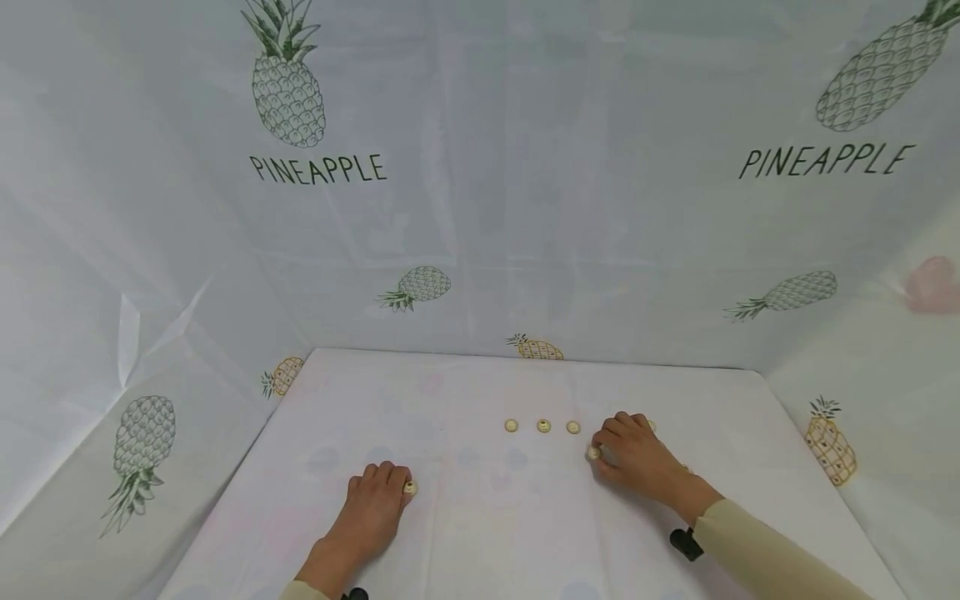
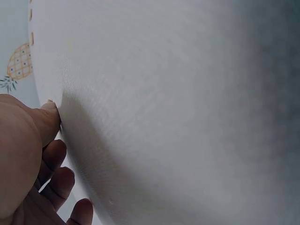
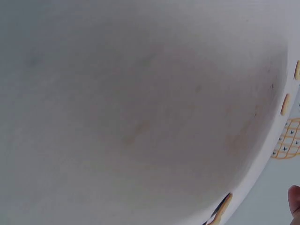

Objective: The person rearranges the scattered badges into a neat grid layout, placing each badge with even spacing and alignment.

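In the lower middle of the head view, a small disc (image 1: pixel 410 488) is pinched at the thumb side of the left hand (image 1: pixel 375 505), whose fingers are curled. In the left wrist view, that disc is hidden, and the thumb is seen close against the white surface. Right of centre in the head view, another disc (image 1: pixel 595 452) is pinched between the thumb and fingertips of the right hand (image 1: pixel 633 454), which is bent over the tabletop (image 1: pixel 480 542). Just left of that hand, a short row is formed by a left-end disc (image 1: pixel 512 425), a middle disc (image 1: pixel 543 426) and a right-end disc (image 1: pixel 573 427), set apart from one another. A far disc (image 1: pixel 651 426) is partly covered by the right hand, and a near disc (image 1: pixel 687 469) is mostly hidden behind the right wrist. The right forearm is covered by a beige sleeve (image 1: pixel 772 554), and a black device (image 1: pixel 685 543) is seen under the right wrist. Behind the tabletop, a pale cloth (image 1: pixel 517 192) is hung, printed with pineapples and, at upper left and upper right, the word PINEAPPLE.
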`<state>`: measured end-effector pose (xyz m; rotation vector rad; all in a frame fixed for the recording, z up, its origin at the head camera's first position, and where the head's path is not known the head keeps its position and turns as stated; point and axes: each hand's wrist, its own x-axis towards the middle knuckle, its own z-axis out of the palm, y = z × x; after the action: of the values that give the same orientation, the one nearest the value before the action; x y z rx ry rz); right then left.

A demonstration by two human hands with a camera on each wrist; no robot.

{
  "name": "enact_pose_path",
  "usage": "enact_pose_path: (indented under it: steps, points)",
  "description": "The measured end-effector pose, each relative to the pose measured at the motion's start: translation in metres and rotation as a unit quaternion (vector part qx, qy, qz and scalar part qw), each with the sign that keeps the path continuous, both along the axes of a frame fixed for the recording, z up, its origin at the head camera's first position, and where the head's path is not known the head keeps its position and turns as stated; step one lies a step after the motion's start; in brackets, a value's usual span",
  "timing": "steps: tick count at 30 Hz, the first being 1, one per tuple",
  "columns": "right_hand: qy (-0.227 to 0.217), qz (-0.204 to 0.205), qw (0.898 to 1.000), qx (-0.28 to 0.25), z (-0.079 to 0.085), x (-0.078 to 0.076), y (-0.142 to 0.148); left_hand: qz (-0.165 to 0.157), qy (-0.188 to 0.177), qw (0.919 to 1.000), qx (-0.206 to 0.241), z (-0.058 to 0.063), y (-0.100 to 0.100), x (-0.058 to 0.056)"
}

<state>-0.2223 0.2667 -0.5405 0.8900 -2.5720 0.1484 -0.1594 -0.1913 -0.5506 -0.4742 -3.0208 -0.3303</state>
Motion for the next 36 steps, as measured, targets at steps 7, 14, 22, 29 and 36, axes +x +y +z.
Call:
enact_pose_path:
  steps: [7, 14, 22, 29, 36]
  points:
    - [-0.021, -0.002, 1.000, 0.012, -0.004, -0.004, -0.012, 0.002, 0.000, 1.0000, -0.003, -0.001, 0.000, -0.001]
    - [-0.026, -0.002, 1.000, 0.010, -0.008, -0.008, -0.017, 0.004, 0.004, 1.0000, -0.007, -0.001, 0.000, -0.001]
    - [-0.042, -0.002, 0.999, 0.017, -0.009, -0.010, -0.019, 0.006, -0.002, 1.0000, -0.002, 0.000, 0.001, -0.001]
    - [-0.045, -0.007, 0.999, 0.022, -0.011, -0.010, -0.020, 0.006, -0.006, 1.0000, 0.001, 0.001, 0.000, 0.000]
    - [-0.045, -0.016, 0.999, 0.018, -0.008, -0.009, -0.020, 0.004, 0.000, 1.0000, 0.000, 0.000, 0.000, 0.000]
